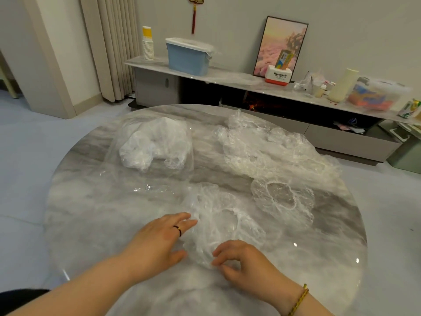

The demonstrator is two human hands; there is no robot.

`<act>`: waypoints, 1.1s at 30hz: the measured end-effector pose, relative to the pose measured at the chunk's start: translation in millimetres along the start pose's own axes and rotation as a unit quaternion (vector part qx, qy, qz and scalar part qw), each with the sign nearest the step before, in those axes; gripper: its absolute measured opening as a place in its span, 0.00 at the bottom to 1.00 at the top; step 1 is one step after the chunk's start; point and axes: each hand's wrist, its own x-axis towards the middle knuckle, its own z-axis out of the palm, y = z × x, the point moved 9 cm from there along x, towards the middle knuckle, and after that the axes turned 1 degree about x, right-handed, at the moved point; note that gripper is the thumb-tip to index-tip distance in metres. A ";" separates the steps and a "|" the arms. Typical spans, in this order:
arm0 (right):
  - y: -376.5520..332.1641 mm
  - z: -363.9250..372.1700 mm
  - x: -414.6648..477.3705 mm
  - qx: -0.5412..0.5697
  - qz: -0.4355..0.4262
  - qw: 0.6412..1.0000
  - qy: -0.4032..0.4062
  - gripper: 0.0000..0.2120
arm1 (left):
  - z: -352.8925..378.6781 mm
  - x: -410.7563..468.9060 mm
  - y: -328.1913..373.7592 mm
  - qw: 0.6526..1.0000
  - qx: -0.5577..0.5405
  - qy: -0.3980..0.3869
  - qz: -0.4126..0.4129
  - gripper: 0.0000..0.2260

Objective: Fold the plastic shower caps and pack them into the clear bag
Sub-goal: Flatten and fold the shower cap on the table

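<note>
Box marked Panasonic (pixel 279 77), left hand (pixel 159 240), right hand (pixel 246 263) on shower cap (pixel 216 222)

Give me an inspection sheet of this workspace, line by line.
Surface: round marble table, glossy.
Job's things: clear bag far left holding packed caps; shower cap pile far right; spread cap in front of the pile; near cap at the hands.
Clutter: blue bin, paper cups, Panasonic box on the sideboard.
Hands: left hand flat, touching the near cap; right hand pinches its edge.
Cables: nothing seen.
Surroundings: curtain, framed picture.
</note>
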 end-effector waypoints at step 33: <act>109.6 -112.2 -8.5 -0.161 0.343 0.889 0.258 0.20 | 20.3 10.3 7.3 0.998 0.029 -0.002 0.053 0.06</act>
